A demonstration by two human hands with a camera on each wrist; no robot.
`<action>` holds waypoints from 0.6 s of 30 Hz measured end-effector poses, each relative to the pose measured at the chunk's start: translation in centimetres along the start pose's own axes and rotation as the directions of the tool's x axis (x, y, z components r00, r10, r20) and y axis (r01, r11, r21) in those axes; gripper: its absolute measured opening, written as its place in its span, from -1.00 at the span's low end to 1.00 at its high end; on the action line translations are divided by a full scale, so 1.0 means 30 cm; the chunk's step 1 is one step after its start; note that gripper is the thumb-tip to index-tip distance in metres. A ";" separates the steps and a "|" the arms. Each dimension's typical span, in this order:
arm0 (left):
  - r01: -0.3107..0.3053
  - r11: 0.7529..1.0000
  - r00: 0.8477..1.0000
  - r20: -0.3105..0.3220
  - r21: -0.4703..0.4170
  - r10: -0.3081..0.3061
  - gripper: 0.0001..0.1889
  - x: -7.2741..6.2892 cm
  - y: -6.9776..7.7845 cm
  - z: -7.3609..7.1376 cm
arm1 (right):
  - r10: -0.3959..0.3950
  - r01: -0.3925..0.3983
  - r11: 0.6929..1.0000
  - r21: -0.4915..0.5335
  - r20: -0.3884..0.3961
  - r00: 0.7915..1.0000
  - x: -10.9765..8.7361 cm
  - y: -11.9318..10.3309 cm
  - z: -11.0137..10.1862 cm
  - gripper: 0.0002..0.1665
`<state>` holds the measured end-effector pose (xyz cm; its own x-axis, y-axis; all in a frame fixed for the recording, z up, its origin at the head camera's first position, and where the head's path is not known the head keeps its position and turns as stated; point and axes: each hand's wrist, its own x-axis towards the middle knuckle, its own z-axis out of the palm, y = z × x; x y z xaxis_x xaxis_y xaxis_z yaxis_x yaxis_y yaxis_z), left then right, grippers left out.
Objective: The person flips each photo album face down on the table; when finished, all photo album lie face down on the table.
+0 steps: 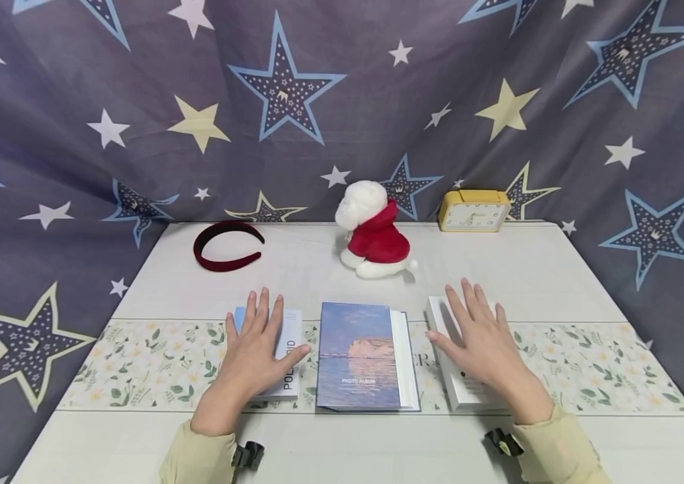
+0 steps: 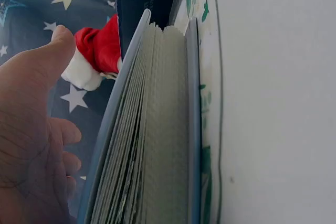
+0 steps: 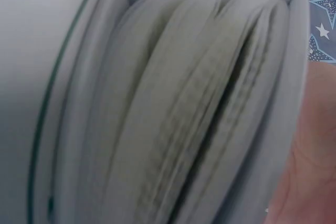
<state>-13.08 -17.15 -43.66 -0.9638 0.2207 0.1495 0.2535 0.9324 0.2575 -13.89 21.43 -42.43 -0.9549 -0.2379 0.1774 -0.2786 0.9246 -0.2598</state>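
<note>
My left hand (image 1: 255,353), fingers spread and straight, lies over a white and light-blue album with "POLAROID" lettering (image 1: 291,336). In the left wrist view, that album's page edges (image 2: 165,129) show beside the hand (image 2: 31,114). On the right, my other hand (image 1: 484,349) is likewise spread over a white album (image 1: 459,393), partly hiding its cover. The right wrist view shows its blurred pages (image 3: 173,93) beside the palm (image 3: 310,150). Whether either palm presses on the covers, I cannot tell. Between the hands lies a blue photo album (image 1: 354,336) with a painted cliff cover.
Farther back on the white table (image 1: 306,262) lie a dark red headband (image 1: 211,262), a white plush dog in a red hoodie (image 1: 378,235) and a yellow clock (image 1: 475,212). A floral strip (image 1: 148,363) crosses the table. Star-patterned cloth (image 1: 378,87) surrounds it behind and sideways.
</note>
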 end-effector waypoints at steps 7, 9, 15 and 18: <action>-0.032 0.999 0.999 -0.005 -0.001 0.032 0.07 0.014 0.018 -0.004 | 0.009 -0.010 1.000 0.016 0.010 1.000 -0.018 0.010 -0.014 0.04; -0.043 0.999 0.999 -0.001 -0.003 0.043 0.07 0.021 0.026 -0.004 | 0.012 -0.012 1.000 0.020 0.013 1.000 -0.026 0.014 -0.019 0.04; -0.073 0.997 0.997 0.012 0.000 0.073 0.07 0.041 0.053 0.003 | 0.040 -0.040 0.999 0.023 0.032 0.999 -0.056 0.029 -0.040 0.03; -0.092 0.996 0.996 0.015 -0.002 0.092 0.07 0.052 0.073 0.012 | 0.057 -0.058 0.998 0.020 0.044 0.997 -0.074 0.043 -0.050 0.02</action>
<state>-14.07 -14.67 -43.20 -0.9377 0.3094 0.1583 0.3408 0.9078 0.2445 -11.99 23.60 -41.74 -0.9729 -0.1975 0.1200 -0.2246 0.9306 -0.2890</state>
